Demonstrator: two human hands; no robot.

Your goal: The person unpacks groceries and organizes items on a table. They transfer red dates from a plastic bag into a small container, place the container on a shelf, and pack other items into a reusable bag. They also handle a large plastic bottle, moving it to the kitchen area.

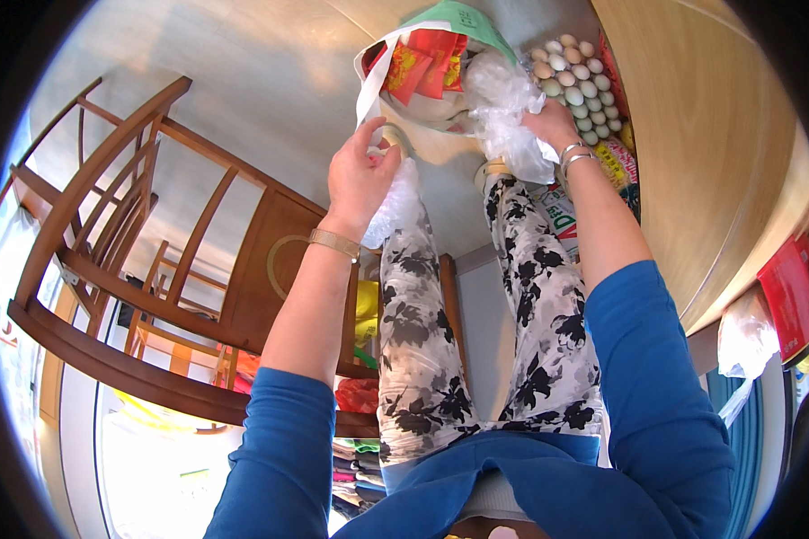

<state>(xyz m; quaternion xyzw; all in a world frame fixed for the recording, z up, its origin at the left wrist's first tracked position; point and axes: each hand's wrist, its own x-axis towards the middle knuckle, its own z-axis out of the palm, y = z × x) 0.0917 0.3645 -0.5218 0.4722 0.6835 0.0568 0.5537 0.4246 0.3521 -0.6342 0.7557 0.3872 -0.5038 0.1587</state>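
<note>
My left hand [364, 178] is curled around a translucent plastic bag [398, 199], which hangs below it in front of my leg. Its fingertips meet the white strap [375, 84] of a green shopping bag [475, 20]; whether they pinch the strap is unclear. The shopping bag gapes towards me on the floor, with red packets with gold print [421, 64] inside. At its right side, my right hand [554, 127] grips a crumpled clear plastic bag [502, 98]. What this plastic holds cannot be made out.
Several eggs [580, 84] sit in rows right of the shopping bag, beside a yellow and pink package [613, 162]. A pale wooden tabletop [714, 135] curves along the right. On the left is a brown wooden chair [195, 290]. A white plastic bag [748, 333] hangs at far right.
</note>
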